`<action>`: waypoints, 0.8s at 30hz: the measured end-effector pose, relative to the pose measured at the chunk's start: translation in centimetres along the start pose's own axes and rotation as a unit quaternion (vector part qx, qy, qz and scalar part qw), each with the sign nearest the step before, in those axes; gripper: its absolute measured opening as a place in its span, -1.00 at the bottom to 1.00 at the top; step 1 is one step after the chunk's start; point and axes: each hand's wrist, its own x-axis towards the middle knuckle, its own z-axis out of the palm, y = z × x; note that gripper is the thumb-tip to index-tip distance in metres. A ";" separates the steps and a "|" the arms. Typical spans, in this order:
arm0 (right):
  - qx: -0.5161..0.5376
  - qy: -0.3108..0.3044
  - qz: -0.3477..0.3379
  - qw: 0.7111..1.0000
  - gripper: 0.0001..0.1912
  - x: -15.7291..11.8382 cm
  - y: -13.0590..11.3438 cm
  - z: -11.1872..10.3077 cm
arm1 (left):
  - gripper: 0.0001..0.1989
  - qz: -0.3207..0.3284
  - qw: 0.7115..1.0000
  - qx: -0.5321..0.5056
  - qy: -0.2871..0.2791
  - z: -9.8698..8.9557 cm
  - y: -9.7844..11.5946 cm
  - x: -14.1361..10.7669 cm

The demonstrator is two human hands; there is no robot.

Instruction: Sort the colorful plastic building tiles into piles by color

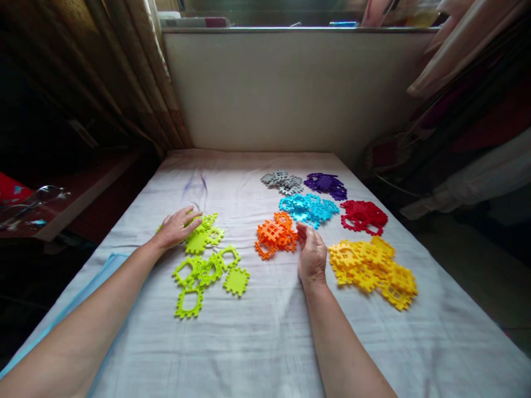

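Note:
My left hand lies palm down, fingers stretched out, on the upper part of a spread of lime-green notched plastic tiles. Some of these are solid squares, others are open frames. On its edge to the right of the orange tile pile rests my right hand. Its fingers are extended and slightly cupped, close against the orange tiles, and nothing shows in it. Just beyond its fingertips is a light-blue tile pile. Yellow tiles lie heaped to its right.
Farther back are grey tiles and purple tiles, with red tiles near the right edge. A pale sheet covers the surface, which ends at a low wall. Curtains hang at the left.

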 end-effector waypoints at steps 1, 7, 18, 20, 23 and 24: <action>0.002 0.004 -0.002 1.000 -0.59 0.0 0.0 0.0 | -0.39 0.023 1.000 -0.016 -0.004 0.3 0.2 -0.4; -0.005 0.008 -0.026 1.000 -0.58 -0.1 0.0 0.1 | -0.42 0.113 0.990 -0.085 0.017 1.3 3.8 -5.9; -0.104 0.028 -0.098 0.989 -0.58 -1.3 -0.3 -0.7 | -0.32 0.074 0.995 -0.071 0.000 -0.8 7.8 -3.6; -0.137 0.019 -0.125 0.982 -0.62 -2.6 -0.9 -1.3 | -0.35 0.079 0.995 -0.056 -0.027 -0.7 8.8 -2.8; -0.184 -0.059 -0.162 0.968 -0.71 -5.4 -1.8 -2.4 | -0.43 0.114 0.991 -0.059 -0.038 -0.2 9.7 -3.7; -0.201 -0.102 -0.173 0.959 -0.75 -6.5 -2.1 -2.7 | -0.44 0.128 0.989 -0.064 -0.036 0.1 9.8 -4.5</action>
